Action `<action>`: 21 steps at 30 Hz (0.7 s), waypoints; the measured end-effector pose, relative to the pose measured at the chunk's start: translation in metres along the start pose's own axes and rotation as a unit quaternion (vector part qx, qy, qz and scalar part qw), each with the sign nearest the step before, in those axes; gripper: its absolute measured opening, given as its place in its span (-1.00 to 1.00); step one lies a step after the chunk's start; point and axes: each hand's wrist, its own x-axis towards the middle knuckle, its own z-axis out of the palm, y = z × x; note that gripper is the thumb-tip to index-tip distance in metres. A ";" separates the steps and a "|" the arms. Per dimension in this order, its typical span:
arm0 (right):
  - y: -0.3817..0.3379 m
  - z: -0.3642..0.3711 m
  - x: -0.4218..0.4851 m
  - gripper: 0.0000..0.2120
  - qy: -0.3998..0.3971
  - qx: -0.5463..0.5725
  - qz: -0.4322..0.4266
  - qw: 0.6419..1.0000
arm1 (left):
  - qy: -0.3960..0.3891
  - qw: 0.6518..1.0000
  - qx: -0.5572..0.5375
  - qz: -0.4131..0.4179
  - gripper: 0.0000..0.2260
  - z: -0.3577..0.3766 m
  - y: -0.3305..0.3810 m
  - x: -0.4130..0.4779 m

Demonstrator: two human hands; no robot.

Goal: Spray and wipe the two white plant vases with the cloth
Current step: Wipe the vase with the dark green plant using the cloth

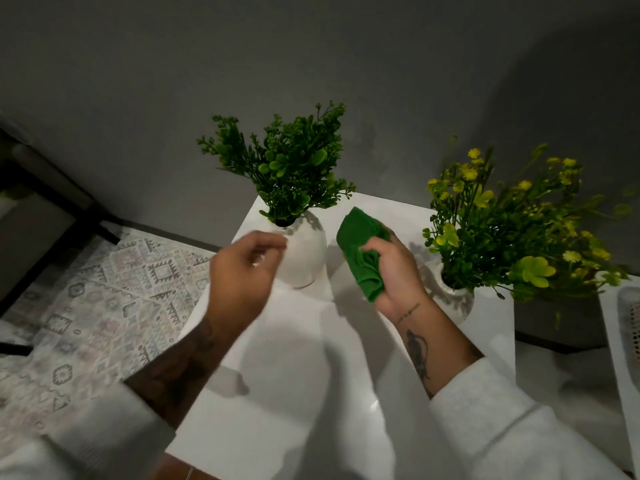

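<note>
The white bench [294, 358] is seen from above, its smooth glossy top set against a grey wall [311, 64]. Its left edge runs slantwise from the far corner toward the viewer, and beyond it a patterned rug [104, 299] is laid on the floor. The left vase [308, 251] is placed near the far left corner, close to that edge. The right vase [453, 299] is placed near the right edge. A broad bare stretch of the top is left between the vases and in front of them, crossed only by two forearms.

Both vases are white, matt and rounded; the left one is egg-shaped with a narrow mouth. Each is stood upright, its long axis vertical and its mouth pointed up. A bushy green plant [287, 168] is carried in the left vase and a yellow-flowered plant [512, 220] in the right one.

The cloth [363, 251] is green, soft and bunched into folds. It is gripped by the right hand [394, 275] above the bench, between the two vases. The fingers [389, 239] are curled round its middle. Its long axis runs from far to near, one end pointed toward the wall, the other hung below the palm.

The left hand [242, 271] is blurred and held just in front of the left vase; whether it is touched cannot be told. Its fingers are loosely curled and nothing is seen in them
</note>
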 end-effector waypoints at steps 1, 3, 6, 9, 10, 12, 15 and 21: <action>-0.002 0.005 0.002 -0.56 0.008 -0.044 -0.022 0.999 | 0.032 0.999 0.003 -0.018 -0.80 -0.005 -0.001 0.008; -0.005 0.014 0.005 -0.50 0.016 -0.129 -0.071 0.989 | 0.059 0.996 0.039 -0.054 -0.76 -0.013 -0.006 0.023; -0.004 0.029 0.008 -0.42 -0.004 -0.249 -0.146 0.958 | 0.006 0.991 0.097 -0.091 -0.53 -0.016 -0.013 0.042; 0.002 0.046 0.001 -0.45 -0.053 -0.345 -0.202 0.915 | -0.057 0.990 0.082 -0.100 -0.55 -0.011 -0.012 0.051; 0.006 0.049 -0.002 -0.46 -0.065 -0.373 -0.223 0.898 | -0.070 0.990 0.066 -0.104 -0.56 -0.009 -0.012 0.053; 0.016 0.051 -0.006 -0.43 -0.089 -0.416 -0.260 0.867 | -0.086 0.990 0.045 -0.101 -0.59 -0.006 -0.012 0.053; 0.031 0.043 -0.007 -0.37 -0.097 -0.459 -0.272 0.840 | -0.086 0.992 0.040 -0.083 -0.61 -0.001 -0.013 0.053; 0.040 0.027 0.005 -0.35 -0.069 -0.376 -0.224 0.897 | -0.072 0.994 0.061 -0.046 -0.61 0.003 -0.017 0.055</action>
